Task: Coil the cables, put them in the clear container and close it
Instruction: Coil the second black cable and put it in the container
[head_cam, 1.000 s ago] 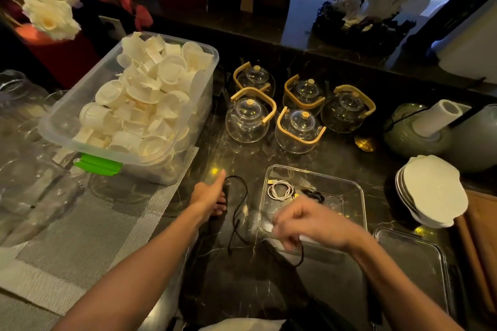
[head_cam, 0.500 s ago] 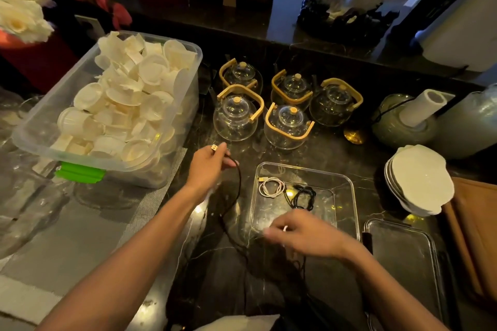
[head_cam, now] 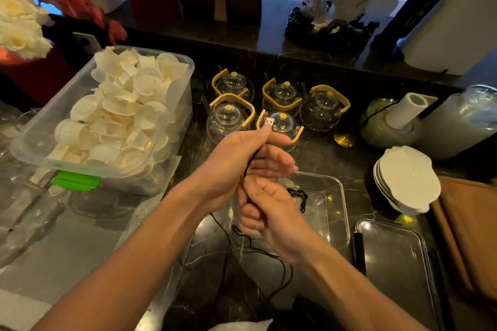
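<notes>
Two hands meet just above the near-left corner of the clear container (head_cam: pixel 339 197). The left hand (head_cam: pixel 236 161) pinches the black cable (head_cam: pixel 258 247) below its USB plug (head_cam: pixel 268 122), which sticks up. The right hand (head_cam: pixel 269 209) curls round the cable lower down; the slack trails onto the counter before the container. A coiled black cable (head_cam: pixel 297 195) lies inside the container.

dim, window-backlit, blurred warped edges
</notes>
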The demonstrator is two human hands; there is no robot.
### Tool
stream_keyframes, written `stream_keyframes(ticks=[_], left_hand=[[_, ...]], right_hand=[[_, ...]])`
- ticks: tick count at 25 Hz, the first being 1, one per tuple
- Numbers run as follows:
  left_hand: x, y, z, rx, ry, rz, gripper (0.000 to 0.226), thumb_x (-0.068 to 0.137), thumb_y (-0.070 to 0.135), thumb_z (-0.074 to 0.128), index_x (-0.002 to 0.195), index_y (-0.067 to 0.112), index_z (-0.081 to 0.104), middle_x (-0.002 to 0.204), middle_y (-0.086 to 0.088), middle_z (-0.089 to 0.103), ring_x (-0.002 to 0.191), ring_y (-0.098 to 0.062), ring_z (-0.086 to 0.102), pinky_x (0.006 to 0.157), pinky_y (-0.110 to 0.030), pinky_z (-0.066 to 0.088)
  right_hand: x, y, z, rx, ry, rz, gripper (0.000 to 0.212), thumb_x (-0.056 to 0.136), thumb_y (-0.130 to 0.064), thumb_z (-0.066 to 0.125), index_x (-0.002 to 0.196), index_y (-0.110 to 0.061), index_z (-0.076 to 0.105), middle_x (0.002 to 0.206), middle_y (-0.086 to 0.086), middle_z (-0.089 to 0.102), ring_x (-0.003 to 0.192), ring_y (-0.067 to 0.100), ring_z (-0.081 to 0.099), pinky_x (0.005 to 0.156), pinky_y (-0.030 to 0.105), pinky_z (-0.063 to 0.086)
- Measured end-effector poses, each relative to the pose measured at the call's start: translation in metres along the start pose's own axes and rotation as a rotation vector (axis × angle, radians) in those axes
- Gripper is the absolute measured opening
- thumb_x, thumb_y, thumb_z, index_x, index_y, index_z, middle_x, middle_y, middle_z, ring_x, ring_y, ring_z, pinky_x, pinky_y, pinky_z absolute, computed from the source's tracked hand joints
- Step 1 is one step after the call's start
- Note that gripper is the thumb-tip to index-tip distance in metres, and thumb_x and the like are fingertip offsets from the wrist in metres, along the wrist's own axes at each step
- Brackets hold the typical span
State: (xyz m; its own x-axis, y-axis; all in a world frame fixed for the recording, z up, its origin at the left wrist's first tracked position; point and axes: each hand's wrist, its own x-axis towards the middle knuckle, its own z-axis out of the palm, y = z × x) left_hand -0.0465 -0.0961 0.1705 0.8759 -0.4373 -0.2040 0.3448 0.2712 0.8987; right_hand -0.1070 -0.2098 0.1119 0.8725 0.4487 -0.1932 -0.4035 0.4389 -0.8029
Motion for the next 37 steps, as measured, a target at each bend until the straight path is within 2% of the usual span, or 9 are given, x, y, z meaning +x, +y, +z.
stream_keyframes(ticks=[4, 7, 11, 15, 19, 23, 27, 33, 37], left_hand=[[-0.007, 0.031, -0.001, -0.415, 0.04, 0.107, 0.034, 0.11, 0.032, 0.034, 0.096, 0.012, 0.059, 0.068, -0.001, 0.07, 0.061, -0.012, 0.073, 0.058, -0.027, 0.062], [-0.015, 0.063, -0.014, -0.765, -0.243, 0.086, 0.025, 0.107, 0.029, 0.043, 0.104, 0.011, 0.06, 0.076, -0.005, 0.074, 0.065, -0.013, 0.075, 0.053, -0.024, 0.06], [-0.019, 0.038, -0.007, -0.357, -0.2, -0.121, 0.035, 0.107, 0.03, 0.044, 0.099, 0.01, 0.071, 0.077, -0.006, 0.075, 0.057, -0.01, 0.072, 0.046, -0.019, 0.057], [-0.021, -0.026, 0.005, -0.191, -0.246, -0.382, 0.039, 0.105, 0.033, 0.049, 0.097, 0.008, 0.077, 0.097, -0.025, 0.075, 0.069, -0.022, 0.077, 0.055, -0.026, 0.062], [-0.018, -0.064, 0.004, -0.031, -0.214, -0.431, 0.045, 0.106, 0.043, 0.04, 0.111, 0.005, 0.063, 0.111, -0.023, 0.075, 0.086, -0.028, 0.078, 0.064, -0.028, 0.062], [-0.011, -0.079, 0.002, 0.126, -0.073, -0.405, 0.041, 0.105, 0.046, 0.042, 0.114, 0.009, 0.057, 0.07, -0.006, 0.071, 0.049, -0.016, 0.064, 0.043, -0.019, 0.047], [0.002, -0.081, -0.001, 0.1, -0.028, -0.341, 0.033, 0.106, 0.037, 0.044, 0.103, 0.011, 0.064, 0.056, 0.008, 0.034, 0.042, -0.005, 0.025, 0.038, -0.018, 0.018], [0.013, -0.071, -0.001, -0.203, -0.082, -0.244, 0.031, 0.105, 0.021, 0.046, 0.105, 0.001, 0.07, 0.087, -0.013, 0.071, 0.08, -0.02, 0.072, 0.07, -0.026, 0.058], [0.021, -0.062, 0.001, -0.339, -0.017, -0.199, 0.028, 0.103, 0.013, 0.044, 0.108, -0.003, 0.067, 0.11, -0.025, 0.07, 0.098, -0.026, 0.073, 0.081, -0.031, 0.059]], right_hand=[[-0.009, 0.003, -0.007, 0.125, -0.11, 0.092, 0.034, 0.103, -0.041, 0.055, 0.078, -0.017, 0.056, 0.058, -0.006, 0.033, 0.043, 0.004, 0.024, 0.04, 0.017, 0.019], [-0.012, 0.01, -0.02, -0.081, -0.08, 0.173, 0.044, 0.097, -0.049, 0.059, 0.066, -0.022, 0.044, 0.059, -0.005, 0.027, 0.046, 0.009, 0.021, 0.042, 0.019, 0.02], [-0.002, -0.007, -0.047, -0.04, 0.216, 0.266, 0.043, 0.08, -0.048, 0.08, 0.072, -0.025, 0.043, 0.066, -0.003, 0.015, 0.046, 0.005, 0.017, 0.038, 0.015, 0.014], [0.006, -0.046, -0.066, -0.088, 0.246, 0.295, 0.038, 0.086, -0.045, 0.075, 0.072, -0.013, 0.062, 0.059, -0.001, 0.034, 0.054, 0.011, 0.025, 0.065, 0.027, 0.008], [0.004, -0.075, -0.07, -0.303, 0.267, 0.361, 0.037, 0.103, -0.033, 0.056, 0.07, -0.018, 0.058, 0.056, -0.006, 0.031, 0.04, 0.004, 0.022, 0.037, 0.017, 0.013], [0.0, -0.081, -0.055, -0.574, 0.262, 0.214, 0.033, 0.105, -0.032, 0.054, 0.077, -0.015, 0.063, 0.058, -0.003, 0.031, 0.049, 0.01, 0.025, 0.039, 0.018, 0.018], [-0.005, -0.079, -0.046, -0.535, 0.318, 0.089, 0.03, 0.106, -0.03, 0.052, 0.09, -0.009, 0.064, 0.059, -0.003, 0.033, 0.048, 0.009, 0.024, 0.04, 0.019, 0.018], [-0.016, -0.075, -0.05, -0.418, 0.447, -0.001, 0.029, 0.107, -0.028, 0.051, 0.09, -0.009, 0.064, 0.057, -0.005, 0.039, 0.043, 0.004, 0.029, 0.04, 0.017, 0.019], [-0.028, -0.058, -0.033, -0.774, 0.437, -0.209, 0.028, 0.106, -0.02, 0.053, 0.084, -0.015, 0.07, 0.054, -0.019, 0.058, 0.046, -0.004, 0.051, 0.045, 0.008, 0.036]])
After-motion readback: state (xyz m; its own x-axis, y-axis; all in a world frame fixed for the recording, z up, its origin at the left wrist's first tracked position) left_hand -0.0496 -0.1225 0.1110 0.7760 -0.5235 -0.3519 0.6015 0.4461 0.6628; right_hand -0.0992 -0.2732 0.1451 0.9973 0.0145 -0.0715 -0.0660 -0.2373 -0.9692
